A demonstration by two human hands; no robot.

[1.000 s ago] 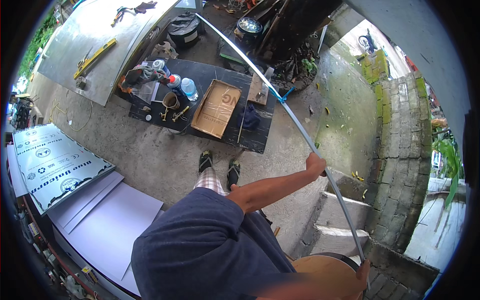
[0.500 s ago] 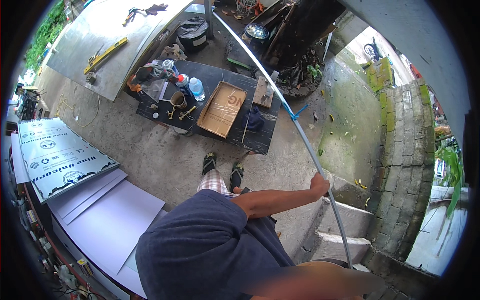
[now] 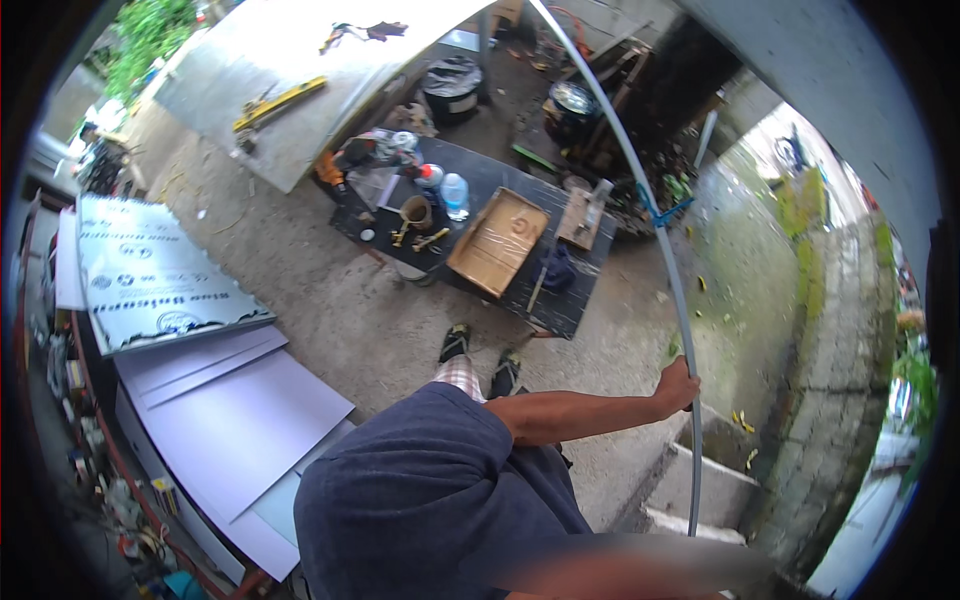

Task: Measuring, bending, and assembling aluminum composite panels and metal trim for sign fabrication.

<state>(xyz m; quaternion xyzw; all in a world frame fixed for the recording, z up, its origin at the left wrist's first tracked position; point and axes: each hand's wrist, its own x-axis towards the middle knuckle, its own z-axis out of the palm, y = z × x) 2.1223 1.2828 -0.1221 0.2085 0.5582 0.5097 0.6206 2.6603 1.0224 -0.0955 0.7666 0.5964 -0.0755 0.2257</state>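
Observation:
My left arm reaches across to the right. My left hand (image 3: 678,388) is closed round a long, thin grey pole (image 3: 684,310). The pole slants from the top of the view down past my hand, and its lower end is hidden by a blurred skin-coloured shape at the bottom edge. A blue tie (image 3: 660,212) is knotted round the pole above my hand, its loose end sticking out. No fingers of my right hand can be seen. I stand in sandals before a low black table (image 3: 482,185), on which lies a shallow cardboard box (image 3: 498,242).
Bottles (image 3: 455,196), a brown cup (image 3: 415,212) and a dark cloth (image 3: 558,268) share the low table. A yellow spirit level (image 3: 282,103) lies on the large sheet-topped table (image 3: 215,90). White panels (image 3: 245,420) are stacked left. Concrete steps (image 3: 700,480) lie right, below a block wall (image 3: 835,340).
The view has shifted, so the tables and panels sit farther right and lower. My left hand still grips the pole, which now stands more upright.

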